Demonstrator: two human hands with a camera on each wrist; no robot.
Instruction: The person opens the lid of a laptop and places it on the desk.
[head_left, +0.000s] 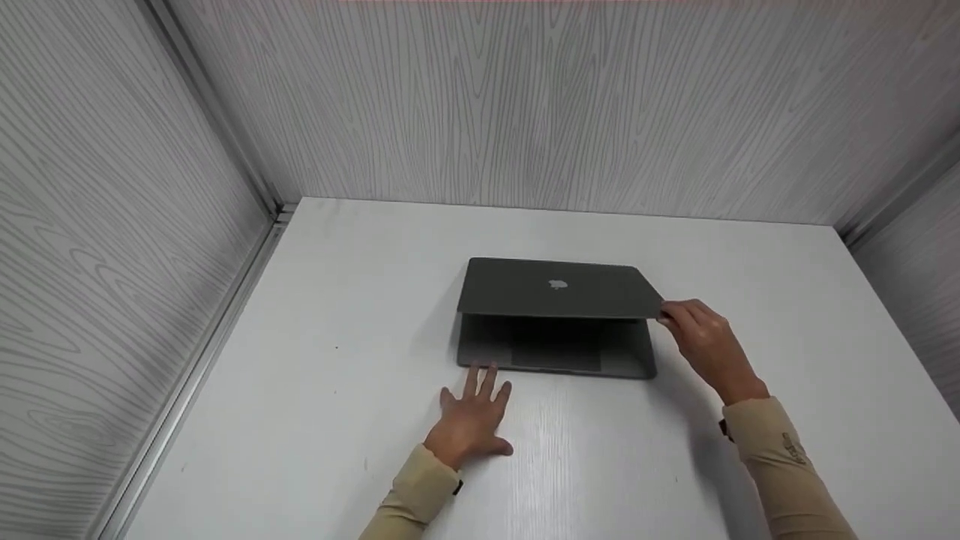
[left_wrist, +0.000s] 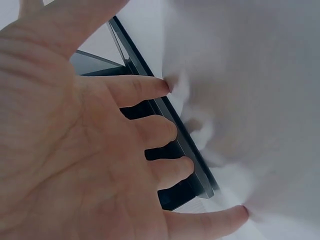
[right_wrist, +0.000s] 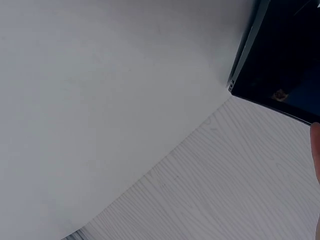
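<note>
A dark grey laptop point(head_left: 517, 292) sits on the white table, its lid raised part way over the base point(head_left: 480, 351). At the lid's front right corner, my right hand point(head_left: 705, 341) pinches the edge between thumb and fingers. My left hand point(head_left: 471, 421) lies at the front edge of the base with fingers spread, two fingertips touching or very near that edge. The left wrist view shows the palm point(left_wrist: 95, 145) with the laptop's edge point(left_wrist: 182, 132) behind the fingers. In the right wrist view, a dark laptop corner point(right_wrist: 280, 85) and one fingertip point(right_wrist: 315, 145) show at the right.
The white table point(head_left: 337, 300) spreads around the laptop. Behind it stands a grey wood-grain panel point(head_left: 480, 112), with another panel point(head_left: 90, 225) on the left and one point(head_left: 915, 262) on the right. A metal rail point(head_left: 202, 352) runs along the left side.
</note>
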